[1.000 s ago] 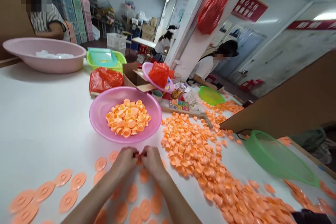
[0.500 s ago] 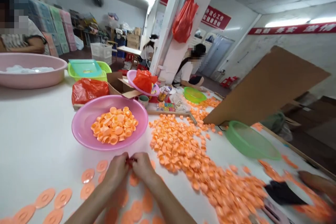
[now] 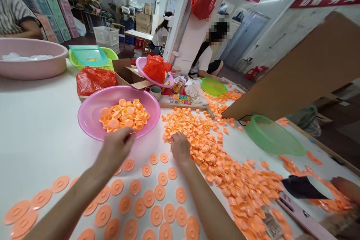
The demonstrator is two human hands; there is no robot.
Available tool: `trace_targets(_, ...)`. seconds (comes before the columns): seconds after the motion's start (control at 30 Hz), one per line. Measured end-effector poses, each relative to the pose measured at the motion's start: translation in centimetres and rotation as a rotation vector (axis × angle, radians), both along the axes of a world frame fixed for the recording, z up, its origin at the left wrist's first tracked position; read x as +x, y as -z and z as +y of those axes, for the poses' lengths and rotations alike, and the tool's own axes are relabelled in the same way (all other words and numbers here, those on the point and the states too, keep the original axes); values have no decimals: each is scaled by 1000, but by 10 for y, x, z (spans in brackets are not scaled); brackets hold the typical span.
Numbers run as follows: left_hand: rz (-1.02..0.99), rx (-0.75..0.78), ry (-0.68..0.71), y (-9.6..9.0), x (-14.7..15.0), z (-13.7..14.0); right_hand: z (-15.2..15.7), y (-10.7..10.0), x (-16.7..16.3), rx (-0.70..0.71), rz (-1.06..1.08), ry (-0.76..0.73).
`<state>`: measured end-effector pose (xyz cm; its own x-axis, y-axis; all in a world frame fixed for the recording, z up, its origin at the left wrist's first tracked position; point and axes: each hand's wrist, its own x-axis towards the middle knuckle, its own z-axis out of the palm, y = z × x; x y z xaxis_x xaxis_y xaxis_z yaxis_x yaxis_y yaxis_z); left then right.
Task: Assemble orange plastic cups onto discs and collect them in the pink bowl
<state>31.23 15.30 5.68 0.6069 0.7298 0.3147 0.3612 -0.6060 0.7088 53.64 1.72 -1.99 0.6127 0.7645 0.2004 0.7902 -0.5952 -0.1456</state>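
Note:
My left hand (image 3: 117, 145) is at the near rim of a pink basin (image 3: 88, 118), fingers pinched together; a sliver of something small shows at the fingertips. Inside the basin lies a heap of joined orange cup pieces (image 3: 126, 114). To the right, my right hand (image 3: 180, 147) has its fingers curled in at the left edge of a long pile of small orange cups (image 3: 208, 146); whatever is between them is hidden. Flat round orange discs (image 3: 156, 215), each with a raised ring, lie spread on the white table (image 3: 53, 127) below and between my forearms.
A green mesh basket (image 3: 272, 138) and a leaning cardboard sheet (image 3: 292, 71) stand at the right. Another person's hand (image 3: 345, 187) is near a black cloth (image 3: 303, 187) and a pink phone-like object (image 3: 300, 213). Behind the basin sit a red bag (image 3: 95, 81) and a cup (image 3: 155, 92).
My hands were together in front of the basin and have parted. The left has moved to the basin's rim, the right to the cup pile. My view has tilted down.

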Motion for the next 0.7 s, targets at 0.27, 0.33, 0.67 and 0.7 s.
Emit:
trace_targets(0.27,439,-121,237,74,46,-60,0,9,2,-11,-34,-49)
trace_targets(0.33,473,-97,233,73,50,-55,2,7,2,-26,-29,-31)
trace_targets(0.67,356,-213,158,89,40,-37,16,5,-45,114,597,-66)
trace_targets(0.7,349,-226,153,90,41,-38,18,6,-50,110,594,-65)
